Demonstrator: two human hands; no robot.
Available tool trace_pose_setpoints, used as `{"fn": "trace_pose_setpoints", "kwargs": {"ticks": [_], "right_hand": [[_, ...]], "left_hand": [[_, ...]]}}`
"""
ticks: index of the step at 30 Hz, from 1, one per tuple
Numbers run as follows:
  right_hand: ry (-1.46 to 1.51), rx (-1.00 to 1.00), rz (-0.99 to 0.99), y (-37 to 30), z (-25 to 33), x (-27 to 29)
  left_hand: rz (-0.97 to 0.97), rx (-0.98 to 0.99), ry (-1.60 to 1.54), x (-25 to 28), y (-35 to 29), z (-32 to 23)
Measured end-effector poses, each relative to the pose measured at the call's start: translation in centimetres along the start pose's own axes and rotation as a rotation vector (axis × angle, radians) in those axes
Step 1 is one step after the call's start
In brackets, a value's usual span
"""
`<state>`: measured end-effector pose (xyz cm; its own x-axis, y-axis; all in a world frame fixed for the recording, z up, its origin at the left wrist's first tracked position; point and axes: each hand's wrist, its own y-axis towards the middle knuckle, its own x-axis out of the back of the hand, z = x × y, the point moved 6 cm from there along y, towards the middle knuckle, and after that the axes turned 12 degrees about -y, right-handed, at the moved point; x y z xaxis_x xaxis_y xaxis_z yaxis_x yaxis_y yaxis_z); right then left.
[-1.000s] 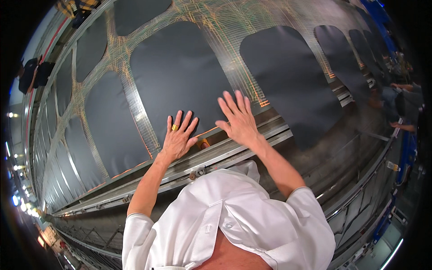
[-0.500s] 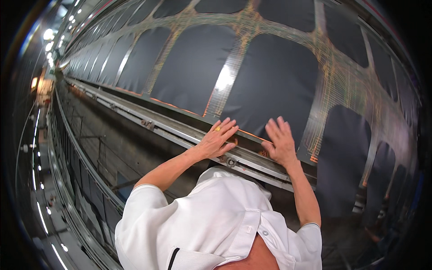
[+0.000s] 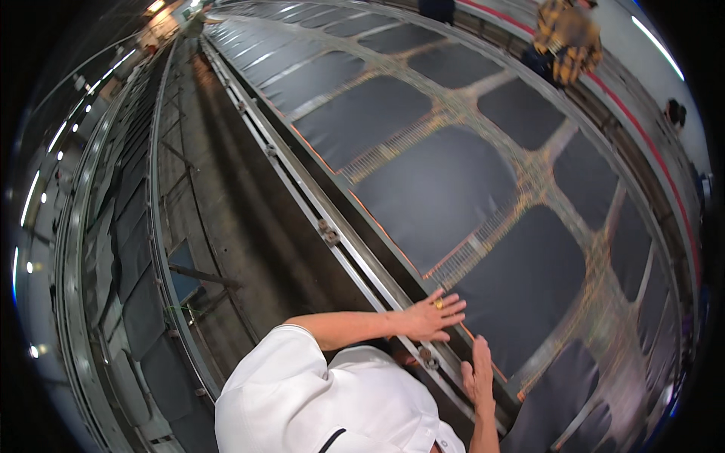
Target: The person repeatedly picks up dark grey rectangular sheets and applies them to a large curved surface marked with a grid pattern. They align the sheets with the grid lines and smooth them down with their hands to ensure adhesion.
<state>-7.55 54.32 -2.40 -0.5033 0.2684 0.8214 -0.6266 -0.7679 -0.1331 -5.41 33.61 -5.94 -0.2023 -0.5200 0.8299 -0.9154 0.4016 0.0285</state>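
Charcoal, round-cornered, leather-like sheet (image 3: 521, 279) lies flat on the orange-and-green gridded surface (image 3: 532, 162), thin orange line (image 3: 470, 334) along its near edge. Left hand (image 3: 423, 321), gold ring (image 3: 438, 304) on, sits palm down at that edge, fingers loosely spread. Right hand (image 3: 479, 374) is just beside the same edge, fingers close together, seen nearly side-on; can't tell if they pinch anything. Technique, as a judgement: flat fingers and light, even pressure probably work best; a hard tug at one spot could ripple thin material. Mind the silvery metal rail (image 3: 358, 243) passing beneath the left wrist. Hard to make out: actual contact under either hand, and the bit of edge the left fingers cover. Right forearm cut off at the bottom. Another dark sheet (image 3: 560, 377), lower right, fades into shadow. Co-worker in yellow-and-black checked shirt (image 3: 581, 66) across the surface, detail blurred.
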Motion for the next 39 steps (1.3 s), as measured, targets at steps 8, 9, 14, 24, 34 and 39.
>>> {"fn": "trace_pose_setpoints", "kwargs": {"ticks": [8,9,14,24,34,39], "right_hand": [[-0.372,-0.135,0.145,1.2,2.5,-3.5],[-0.399,-0.137,0.147,0.6,2.2,-3.7],[-0.295,-0.188,-0.115,1.0,1.2,-1.5],[0.215,-0.373,-0.710,-17.8,2.2,7.1],[0.378,-1.168,-1.405,-48.3,-10.8,7.8],[0.193,-1.371,-1.313,-51.6,-18.7,4.8]], "left_hand": [[-0.020,0.044,-0.085,1.8,-2.7,1.2],[-0.028,0.045,-0.061,2.2,-2.2,1.3],[-0.112,-0.046,-0.106,5.3,1.0,-1.2],[-0.036,0.133,-0.177,2.6,3.2,-4.7],[0.200,0.737,-1.397,-8.5,5.4,-25.1],[0.327,0.848,-1.427,-13.6,6.5,-28.8]]}}
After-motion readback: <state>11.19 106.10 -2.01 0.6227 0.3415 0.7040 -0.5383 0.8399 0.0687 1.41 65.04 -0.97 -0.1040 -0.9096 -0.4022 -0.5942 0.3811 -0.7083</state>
